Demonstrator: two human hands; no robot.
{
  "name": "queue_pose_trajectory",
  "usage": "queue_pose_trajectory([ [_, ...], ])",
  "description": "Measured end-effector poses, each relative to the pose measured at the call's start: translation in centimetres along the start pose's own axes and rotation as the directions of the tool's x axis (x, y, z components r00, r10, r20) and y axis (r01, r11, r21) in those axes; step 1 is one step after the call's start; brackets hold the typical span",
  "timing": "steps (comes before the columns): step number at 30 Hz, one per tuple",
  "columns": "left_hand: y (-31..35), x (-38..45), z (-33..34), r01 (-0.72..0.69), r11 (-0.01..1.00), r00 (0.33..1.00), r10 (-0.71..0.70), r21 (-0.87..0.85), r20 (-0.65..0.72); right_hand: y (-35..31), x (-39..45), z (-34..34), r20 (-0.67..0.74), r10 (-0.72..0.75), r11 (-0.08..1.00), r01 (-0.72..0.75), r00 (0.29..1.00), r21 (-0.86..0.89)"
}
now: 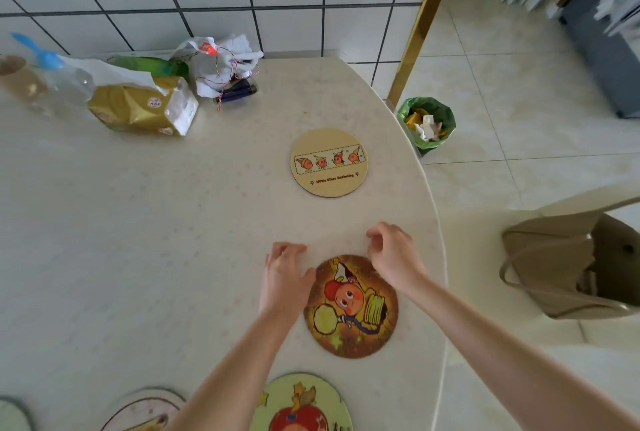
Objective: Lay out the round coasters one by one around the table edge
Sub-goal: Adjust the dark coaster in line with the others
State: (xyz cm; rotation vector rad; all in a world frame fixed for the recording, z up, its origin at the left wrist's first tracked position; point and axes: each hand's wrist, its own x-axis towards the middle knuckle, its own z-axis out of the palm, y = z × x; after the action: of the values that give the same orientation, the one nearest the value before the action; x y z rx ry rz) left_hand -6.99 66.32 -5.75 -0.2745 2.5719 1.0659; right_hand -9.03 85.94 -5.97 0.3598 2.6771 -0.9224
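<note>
An orange-brown round coaster (351, 313) with a cartoon figure lies flat near the right edge of the pale table (173, 222). My left hand (285, 278) rests at its left rim, thumb touching it, fingers loosely curled. My right hand (393, 259) hovers over its upper right rim with the fingers bent and nothing in them. A beige coaster (329, 162) with a row of small figures lies farther along the edge. A light green coaster (304, 403) lies nearer me. Two more coasters (145, 410) (12, 413) show partly at the bottom left.
At the back left stand a gold snack bag (138, 108), a clear plastic bottle (65, 80), a green packet (149, 65) and a tied white plastic bag (221, 63). On the floor to the right sit a green-lined bin (427, 122) and a tan handbag (571, 268).
</note>
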Motion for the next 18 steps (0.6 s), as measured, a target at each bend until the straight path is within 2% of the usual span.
queue_pose_trajectory([
  [4, -0.5, -5.2, 1.8, 0.154, 0.981, 0.985, -0.162, -0.119, -0.063, 0.7, -2.5, 0.9, 0.029, -0.028, 1.0, 0.028, 0.999, -0.005],
  [9, 0.5, -9.8, 4.0, 0.299, 0.923, 0.942, -0.325, -0.242, -0.076, 0.5, -2.7, 1.0, 0.03, -0.047, 0.998, 0.048, 0.998, -0.041],
  [14, 2.0, -9.8, 4.1, 0.432, 0.745, 0.859, -0.511, -0.509, -0.018, -0.2, -2.6, 0.5, 0.089, -0.043, 0.997, 0.048, 0.995, -0.054],
  [18, 1.6, -9.3, 3.5, 0.464, 0.545, 0.785, -0.618, -0.698, 0.039, -0.5, -2.6, 0.4, 0.111, 0.004, 0.999, -0.009, 0.994, 0.047],
])
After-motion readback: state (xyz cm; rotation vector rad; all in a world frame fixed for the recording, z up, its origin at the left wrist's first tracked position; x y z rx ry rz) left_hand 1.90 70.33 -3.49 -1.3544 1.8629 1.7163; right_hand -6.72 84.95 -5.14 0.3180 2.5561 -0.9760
